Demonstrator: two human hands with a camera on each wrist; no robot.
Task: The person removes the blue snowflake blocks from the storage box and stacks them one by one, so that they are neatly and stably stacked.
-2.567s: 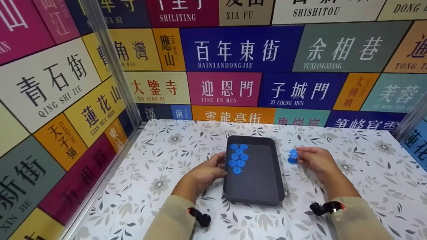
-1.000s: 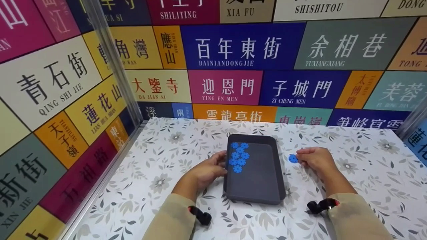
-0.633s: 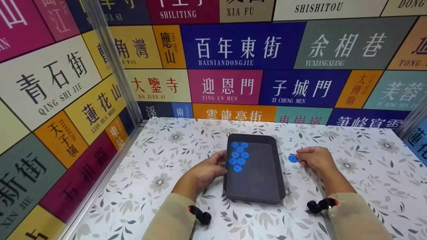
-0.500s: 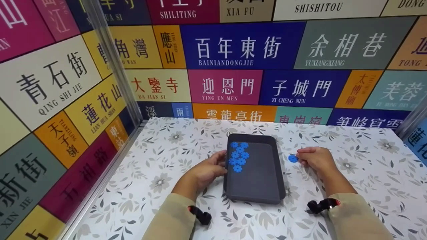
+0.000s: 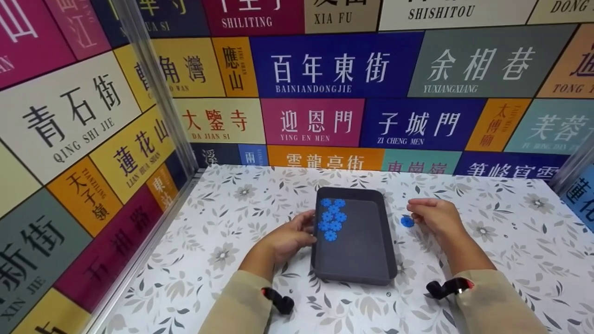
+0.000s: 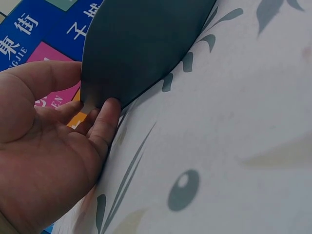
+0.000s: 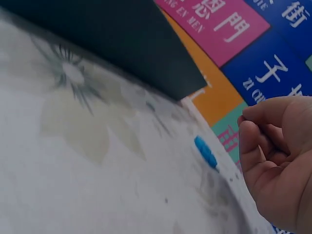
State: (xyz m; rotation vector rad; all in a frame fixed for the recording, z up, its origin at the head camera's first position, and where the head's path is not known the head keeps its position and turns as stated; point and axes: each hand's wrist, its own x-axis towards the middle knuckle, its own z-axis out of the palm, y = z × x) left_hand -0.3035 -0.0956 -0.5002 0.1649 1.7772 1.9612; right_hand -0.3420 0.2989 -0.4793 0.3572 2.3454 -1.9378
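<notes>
My left hand (image 5: pixel 287 239) rests against the left wall of a dark grey rectangular tray (image 5: pixel 352 273), its fingertips touching the outside, as the left wrist view also shows. Several blue flower-shaped discs (image 5: pixel 332 216) lie grouped along the left side inside the tray. To the right of the tray, blue flower-shaped discs in a small stack (image 5: pixel 407 221) lie on the table; in the right wrist view the stack (image 7: pixel 205 152) appears edge-on, and its number of discs is unclear. My right hand (image 5: pixel 436 215) hovers just beside it, loosely curled, with nothing visible between thumb and forefinger.
The table is covered with a white cloth (image 5: pixel 222 287) printed with grey leaves and flowers. Colourful sign panels (image 5: pixel 334 67) stand behind it and on the left. Each sleeve carries a small black wrist camera (image 5: pixel 278 300).
The right hand earlier held a blue disc above another one, then lowered it. Now it has let go and lifted slightly away. The left hand and tray have stayed put.
</notes>
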